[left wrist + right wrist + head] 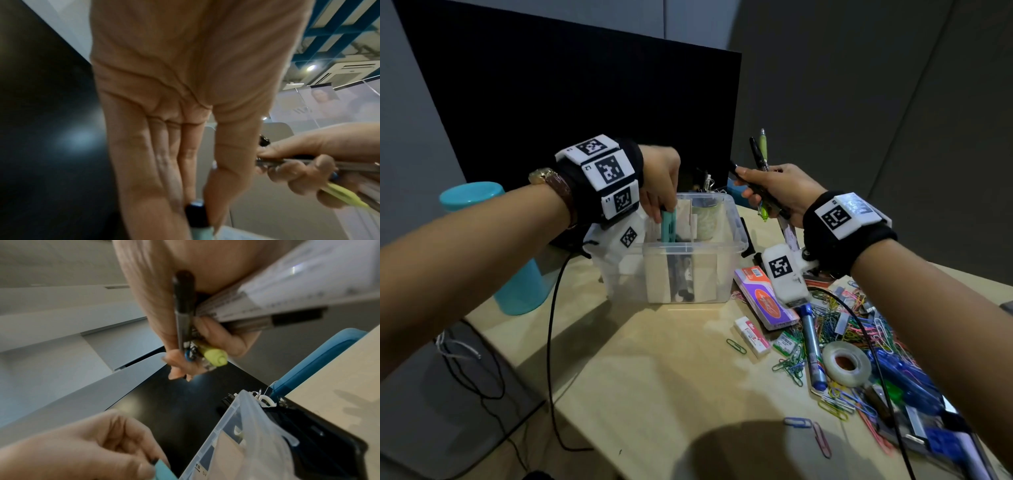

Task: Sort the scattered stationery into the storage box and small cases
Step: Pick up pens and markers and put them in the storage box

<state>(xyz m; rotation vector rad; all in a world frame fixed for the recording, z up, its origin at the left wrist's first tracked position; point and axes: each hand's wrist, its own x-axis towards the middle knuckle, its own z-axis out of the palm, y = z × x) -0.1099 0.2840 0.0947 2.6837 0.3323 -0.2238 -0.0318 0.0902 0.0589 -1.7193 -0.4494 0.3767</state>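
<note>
Paper clips point(835, 329) and a tape roll point(846, 364) litter the near tabletop point(654, 377). Farther back, the left hand point(659, 181) pinches a teal marker point(668, 226) standing inside the clear storage box point(688, 267); the right hand point(777, 192) clutches pens point(759, 154) beside it.

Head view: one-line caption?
Left hand lowers teal pen into clear box; right hand grips pens.
</note>
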